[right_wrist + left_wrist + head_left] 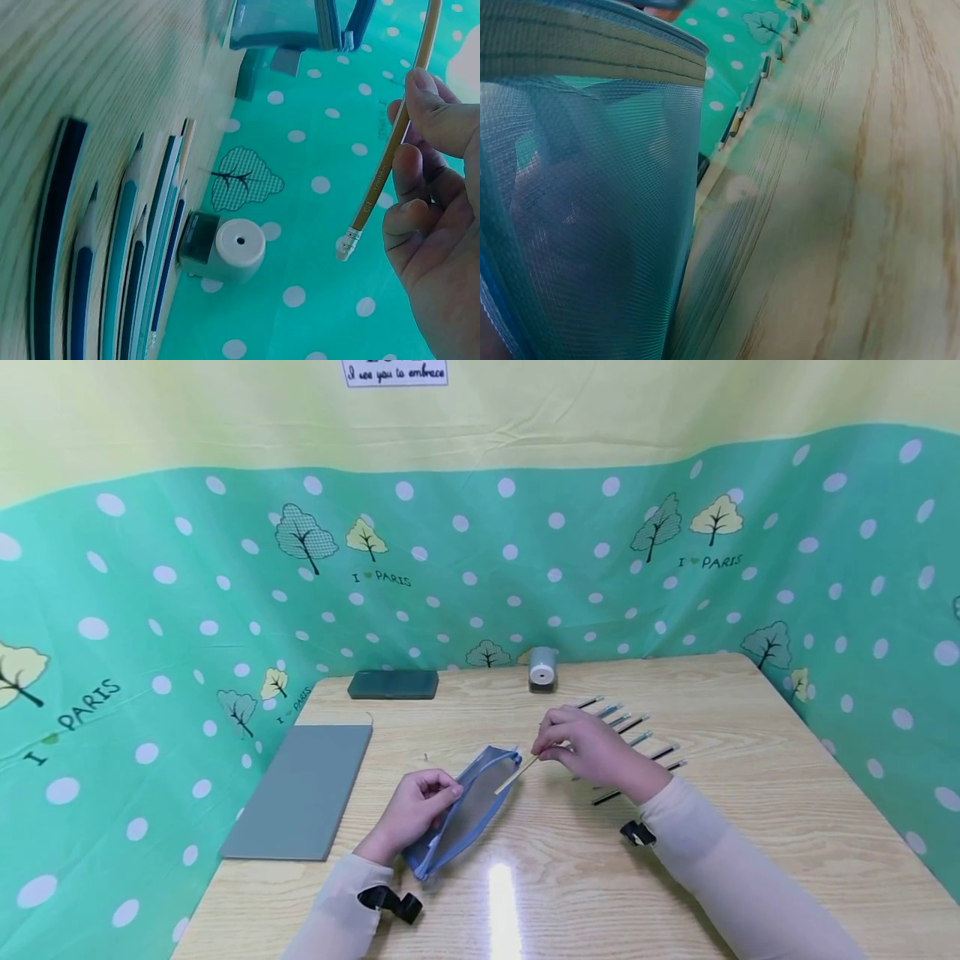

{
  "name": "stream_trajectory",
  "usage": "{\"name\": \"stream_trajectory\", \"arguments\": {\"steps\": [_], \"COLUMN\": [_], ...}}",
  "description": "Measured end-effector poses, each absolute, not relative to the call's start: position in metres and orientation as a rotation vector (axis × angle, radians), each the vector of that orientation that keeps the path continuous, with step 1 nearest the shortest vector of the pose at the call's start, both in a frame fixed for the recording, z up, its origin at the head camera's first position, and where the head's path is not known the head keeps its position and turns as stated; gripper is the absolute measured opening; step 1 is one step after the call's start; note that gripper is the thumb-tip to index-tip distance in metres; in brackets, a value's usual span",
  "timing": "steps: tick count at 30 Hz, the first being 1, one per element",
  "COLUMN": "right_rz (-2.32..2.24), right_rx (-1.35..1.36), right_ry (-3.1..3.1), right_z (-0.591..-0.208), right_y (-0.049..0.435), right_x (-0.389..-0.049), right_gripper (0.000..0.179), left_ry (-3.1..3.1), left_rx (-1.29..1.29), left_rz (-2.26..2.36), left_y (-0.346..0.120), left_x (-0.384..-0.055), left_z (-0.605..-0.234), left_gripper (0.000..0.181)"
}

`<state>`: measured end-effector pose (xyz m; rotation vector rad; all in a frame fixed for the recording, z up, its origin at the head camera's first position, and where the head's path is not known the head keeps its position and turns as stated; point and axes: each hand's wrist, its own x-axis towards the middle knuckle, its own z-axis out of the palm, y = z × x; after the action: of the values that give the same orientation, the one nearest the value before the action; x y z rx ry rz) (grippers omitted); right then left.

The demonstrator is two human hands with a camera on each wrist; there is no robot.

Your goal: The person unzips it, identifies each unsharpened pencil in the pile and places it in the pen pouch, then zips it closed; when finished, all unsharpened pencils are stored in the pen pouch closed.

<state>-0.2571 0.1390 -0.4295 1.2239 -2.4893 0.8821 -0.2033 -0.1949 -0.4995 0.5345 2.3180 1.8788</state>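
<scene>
Pinching the yellow pencil (379, 184) between thumb and fingertips of the right hand (596, 747), closed down to the pencil's thickness, with the eraser end pointing away from the blue mesh pouch (471, 803) and the other end at the pouch mouth. Can't tell whether past the rim or just above it. Gripping the pouch by one side of the rim with the left hand (411, 806), curled on the edge, with the mouth gaping toward the right hand. Looks like the loading step, pencil into pouch. Would call next for lining the pencil up with the pouch's length, sliding it in without snagging the rim, then releasing. Further out, see loose pencils (122, 247) side by side on the wood-grain table (780, 810), partly behind the right hand; probably more to load. At the back, see the sharpener (542, 668) and dark green case (393, 685); off left, the grey board (300, 793).
</scene>
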Motion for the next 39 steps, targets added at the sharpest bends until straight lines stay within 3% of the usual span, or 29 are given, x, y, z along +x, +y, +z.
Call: {"name": "stream_trajectory", "arguments": {"steps": [39], "right_rz": [0.911], "right_rx": [1.558], "right_ry": [-2.261], "right_z": [-0.438], "right_y": [0.100], "right_x": [-0.225], "right_gripper": [0.014], "left_ry": [2.230], "left_rx": [0.556], "left_rz": [1.947], "left_y": [-0.185], "left_x": [-0.199], "left_z": [-0.499], "left_gripper": [0.019]}}
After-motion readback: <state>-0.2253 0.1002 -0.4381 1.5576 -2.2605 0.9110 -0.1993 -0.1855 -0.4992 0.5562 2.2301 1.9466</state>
